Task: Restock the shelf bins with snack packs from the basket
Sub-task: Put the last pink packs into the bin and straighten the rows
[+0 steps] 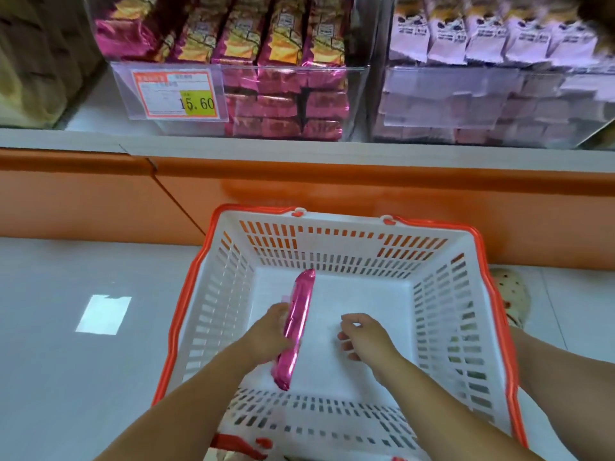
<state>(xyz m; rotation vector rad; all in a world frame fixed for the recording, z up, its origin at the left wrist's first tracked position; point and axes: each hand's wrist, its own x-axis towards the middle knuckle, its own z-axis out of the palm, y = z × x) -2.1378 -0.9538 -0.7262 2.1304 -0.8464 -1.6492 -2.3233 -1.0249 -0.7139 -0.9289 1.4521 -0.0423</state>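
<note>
Above, price tag (179, 94) 15.60, pink pack (296, 327) held

A price label (176, 94) sits tilted in a clear plastic holder, orange-bordered, with a yellow patch reading 15.60; the smaller print on it is too blurred to read. Below it a white ledge (233, 149) runs across the whole width, with a seam towards its left. Under the ledge is a glossy orange base panel (332, 191), joined at an angle on the left. The floor (83, 377) is pale, shiny tile, and a bright rectangle of reflected light (103, 315) lies on it at the left. At the right, on the floor, a cream round thing with red spots (511, 296) shows only in part. Blurred brownish packages (40, 54) fill the upper left corner.
</note>
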